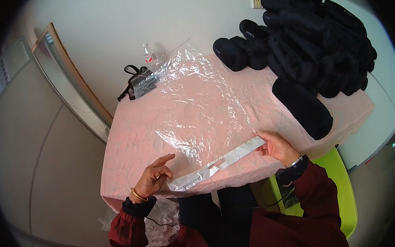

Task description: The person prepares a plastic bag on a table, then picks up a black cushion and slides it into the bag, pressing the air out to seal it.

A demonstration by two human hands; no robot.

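A large clear plastic bag (196, 101) lies spread over the pink cloth, its far corner reaching up toward the wall. Along its near edge runs a white strip (240, 152), wrinkled and partly folded in the middle. At the strip's right end, my right hand (275, 146) pinches it between thumb and fingers. My left hand (154, 178) is at the left end by the bag's corner, index finger raised and the other fingers curled, seemingly gripping the film's edge; the exact contact is partly hidden.
Black plush slipper-like pieces (319, 43) are heaped at the far right, one lying apart (303, 108). A bottle (147, 53) and a dark strapped bag (139, 79) stand at the back left. Below the pink-covered table (132, 159) are a green bin (344, 191) and crumpled plastic (163, 223).
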